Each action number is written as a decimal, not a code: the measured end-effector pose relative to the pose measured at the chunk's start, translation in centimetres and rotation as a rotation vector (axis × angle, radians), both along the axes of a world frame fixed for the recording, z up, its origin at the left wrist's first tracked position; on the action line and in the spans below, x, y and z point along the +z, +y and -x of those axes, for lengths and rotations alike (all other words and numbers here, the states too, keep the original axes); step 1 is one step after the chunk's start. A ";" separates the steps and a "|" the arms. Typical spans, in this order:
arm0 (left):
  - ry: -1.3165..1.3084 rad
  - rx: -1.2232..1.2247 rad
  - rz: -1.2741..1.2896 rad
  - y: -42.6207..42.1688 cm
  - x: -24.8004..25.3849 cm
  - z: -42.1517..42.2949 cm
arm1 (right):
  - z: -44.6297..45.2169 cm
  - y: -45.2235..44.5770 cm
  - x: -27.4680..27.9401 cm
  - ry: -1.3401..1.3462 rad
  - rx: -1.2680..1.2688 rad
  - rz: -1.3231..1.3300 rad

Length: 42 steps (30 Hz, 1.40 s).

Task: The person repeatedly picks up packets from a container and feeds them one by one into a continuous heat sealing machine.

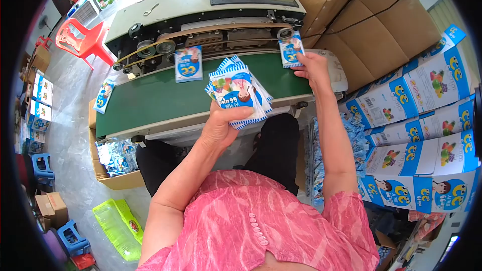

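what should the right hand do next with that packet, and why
Probably ease the packet leftward along the machine with the right hand, keeping it straight: its upper end is beside a pulley, and another packet lies farther left along the green belt. The left hand is occupied with a stack of packets.

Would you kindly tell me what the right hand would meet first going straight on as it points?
Beyond the packet it holds, the right hand would probably meet the nearest machine pulley, though depth is unclear.
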<state>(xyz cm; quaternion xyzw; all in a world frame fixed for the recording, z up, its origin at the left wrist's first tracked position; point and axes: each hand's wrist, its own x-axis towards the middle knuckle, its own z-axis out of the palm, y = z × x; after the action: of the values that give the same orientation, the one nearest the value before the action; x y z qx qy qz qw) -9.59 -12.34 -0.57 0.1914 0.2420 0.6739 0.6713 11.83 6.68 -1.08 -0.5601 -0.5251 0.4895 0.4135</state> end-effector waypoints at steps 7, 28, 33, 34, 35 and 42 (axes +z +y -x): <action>0.015 0.020 -0.012 0.3 0.2 0.2 | 3.7 -8.6 5.4 -0.089 0.336 -0.192; -0.010 0.041 0.025 -0.1 0.0 0.2 | -0.7 1.1 -1.4 0.215 0.055 0.066; -0.007 0.112 0.015 -0.2 0.2 0.4 | 3.3 -7.4 4.2 -0.143 0.289 -0.217; 0.006 0.099 -0.008 -0.1 0.1 0.2 | 4.0 -9.2 4.6 -0.141 0.288 -0.212; 0.019 0.087 -0.031 0.0 0.1 0.0 | 4.6 -10.7 4.8 -0.045 0.469 -0.130; 0.103 0.022 0.021 -0.1 0.8 -0.6 | 4.8 -13.6 4.1 0.099 0.471 -0.173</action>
<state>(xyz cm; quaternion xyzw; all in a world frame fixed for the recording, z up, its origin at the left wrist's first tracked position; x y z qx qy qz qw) -8.99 -12.41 0.20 0.2161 0.2855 0.6679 0.6525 7.01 -6.93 3.06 -0.3603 -0.6601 0.5524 0.3596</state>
